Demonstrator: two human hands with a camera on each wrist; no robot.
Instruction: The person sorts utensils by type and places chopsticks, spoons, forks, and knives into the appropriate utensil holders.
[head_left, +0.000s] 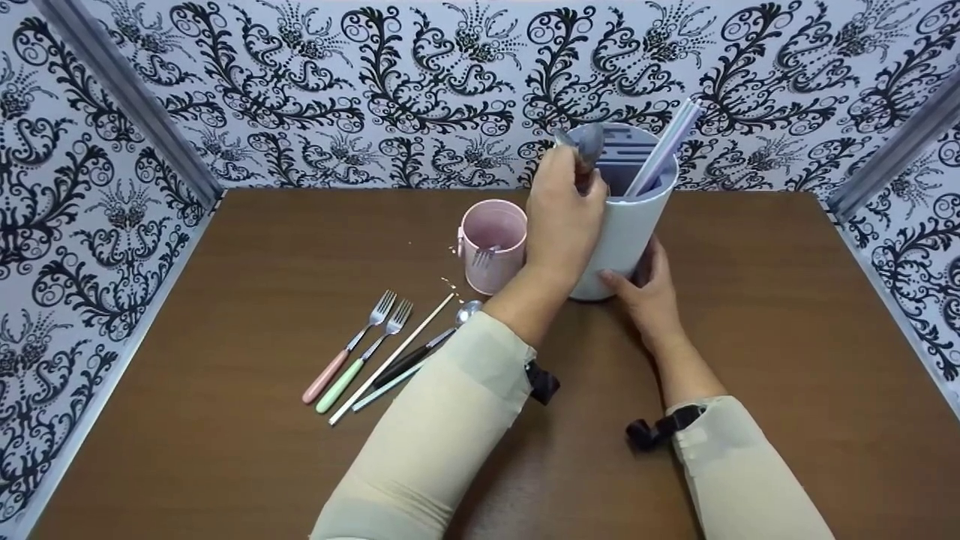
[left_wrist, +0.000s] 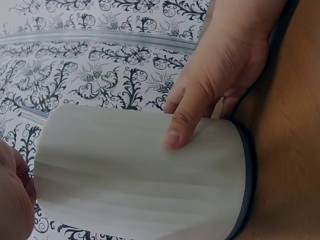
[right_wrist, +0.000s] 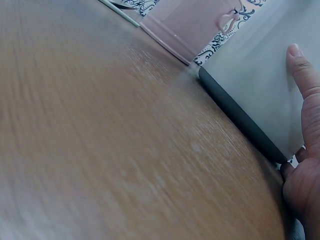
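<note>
A tall white utensil holder (head_left: 626, 236) with a dark base stands at the back of the table. My left hand (head_left: 566, 214) is at its rim, gripping what look like spoons (head_left: 591, 142); their bowls show above the fingers and the handles are hidden. Low on the holder's right side my right hand (head_left: 651, 300) holds it, thumb on the front wall. The left wrist view shows this right hand (left_wrist: 217, 80) around the holder's lower end, with my left hand (left_wrist: 15, 195) at the rim. Pale sticks (head_left: 664, 150), like straws or chopsticks, lean out of the holder.
Left of the holder is a pink cup (head_left: 491, 277), with fork tines (head_left: 484, 258) showing at its front. Nearer me lie a pink-handled fork (head_left: 328, 375), a green-handled fork (head_left: 341, 385), a pale stick (head_left: 390, 362), a bluish stick (head_left: 386, 388) and a black-handled spoon (head_left: 469, 311). Patterned walls enclose the table.
</note>
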